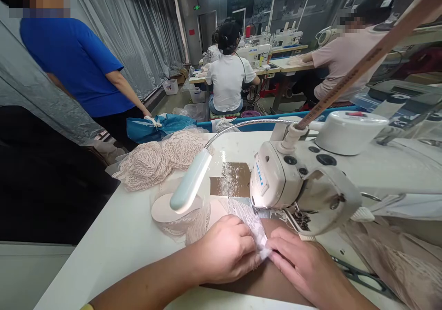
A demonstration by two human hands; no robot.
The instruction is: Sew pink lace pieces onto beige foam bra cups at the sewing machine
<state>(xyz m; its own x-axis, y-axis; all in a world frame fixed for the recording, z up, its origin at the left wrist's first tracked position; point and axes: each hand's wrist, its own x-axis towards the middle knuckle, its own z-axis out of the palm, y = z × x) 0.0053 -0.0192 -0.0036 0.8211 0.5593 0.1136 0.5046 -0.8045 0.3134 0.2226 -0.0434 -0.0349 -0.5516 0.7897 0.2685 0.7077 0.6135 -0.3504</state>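
Pale lace fabric (246, 212) runs from the needle area of a white JUKI sewing machine (276, 174) down toward me. My left hand (228, 248) is closed on the lace, its fingers curled over the lower end. From the other side, my right hand (302, 257) pinches the same lace edge, thumb and fingertips close to the left fingers. Both hands rest over a brown sheet (276, 282) on the table. Left of them lies a moulded lace cup (176, 208), partly under the lamp head. The needle itself is hidden behind the machine head.
A gooseneck lamp (191, 178) arches over the work. Lace pieces (162, 158) are heaped at the table's far left. A thread cone (350, 132) stands on the machine, and beige fabric (397, 254) lies right. A person in blue (76, 61) stands left; others sit at machines beyond.
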